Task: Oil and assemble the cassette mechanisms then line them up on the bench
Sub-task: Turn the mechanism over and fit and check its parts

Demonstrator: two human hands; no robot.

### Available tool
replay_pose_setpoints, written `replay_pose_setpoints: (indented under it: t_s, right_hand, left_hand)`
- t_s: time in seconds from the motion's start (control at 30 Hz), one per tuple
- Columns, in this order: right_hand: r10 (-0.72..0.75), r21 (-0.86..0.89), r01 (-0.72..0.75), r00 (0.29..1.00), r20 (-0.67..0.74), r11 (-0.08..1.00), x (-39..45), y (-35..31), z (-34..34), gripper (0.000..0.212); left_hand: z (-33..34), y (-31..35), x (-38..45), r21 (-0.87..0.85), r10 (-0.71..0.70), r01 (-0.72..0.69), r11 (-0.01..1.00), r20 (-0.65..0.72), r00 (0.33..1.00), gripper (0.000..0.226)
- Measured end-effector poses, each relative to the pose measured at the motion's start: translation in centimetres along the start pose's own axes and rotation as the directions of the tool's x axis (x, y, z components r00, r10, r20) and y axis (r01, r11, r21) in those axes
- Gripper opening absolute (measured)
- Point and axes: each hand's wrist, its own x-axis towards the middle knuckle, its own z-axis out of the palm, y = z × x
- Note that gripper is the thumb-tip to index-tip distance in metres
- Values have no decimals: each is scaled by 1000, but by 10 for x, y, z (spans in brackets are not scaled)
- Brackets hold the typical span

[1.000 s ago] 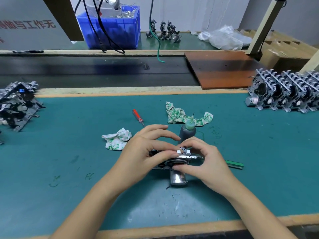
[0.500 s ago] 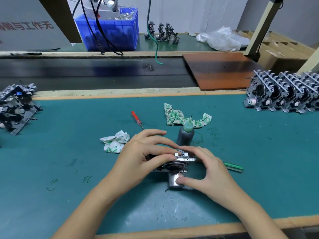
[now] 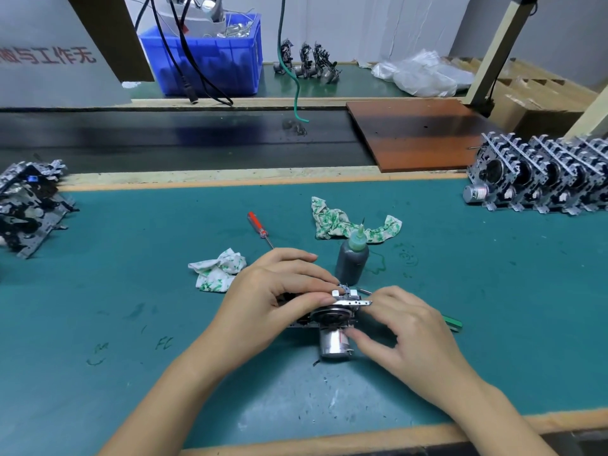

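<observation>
Head view: both hands on one mechanism at mid-bench

Head camera looks down at the green bench mat, and nearest to us both hands are busy on a single cassette mechanism sitting on the mat just ahead of the front edge. The left hand grips its top from the left, fingers curled over the frame and thumb pinching the metal bar. The right hand comes in from the other side, fingertips pinching the bar's right end while the thumb presses the silver motor can hanging below. This reads as the assembly step, a part being seated by feel; whether it has clicked home I cannot tell.

Just beyond stands the dark oil bottle, upright, with two patterned rags and a red screwdriver near it. A green tool peeks out beside the right hand.

Further off, a heap of unfinished units waits far left; the finished row stands far right. Next move, by my reckoning: lift this one clear, carry it right, and stand it upright in line beside that row without toppling it
</observation>
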Motion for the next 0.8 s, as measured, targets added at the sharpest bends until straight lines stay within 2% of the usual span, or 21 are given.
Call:
replay_pose_setpoints:
  t_s: [0.1,0.17,0.23,0.33,0.4,0.47,0.63,0.8]
  right_hand:
    - [43,2,-43,999,-17,999,3,-6,-1,37]
    - [104,71,-103,995,-11,992,6,-7,0,43]
    - [163,221,-180,982,96,958,12,-10,3,54]
    - [185,550,-249,968,169,797,21,-13,11,45]
    - [192,678,-277,961,200,681,24,-14,14,32]
    - [183,727,-276,961,206,629,23,-14,16,24]
    - [217,782,-277,958,185,558,22,-15,16,38]
    - [223,808,-301,951,215,506,22,-18,16,29]
  left_hand:
    - [0,0,0,-1,-1,1,1000,-7,1000,16]
    - [1,0,0,-1,2,-2,1000,-11,1000,16]
    - [1,0,-1,12,13,-13,1000,-18,1000,15]
    - [-1,1,-1,45,25,-24,999,-18,1000,17]
    - [-1,1,0,58,20,-19,998,-16,1000,17]
    - [-1,1,1,71,14,-14,997,-9,1000,18]
    - [-1,1,1,69,16,-15,998,-4,1000,17]
    - [-1,0,0,67,22,-22,998,-10,1000,16]
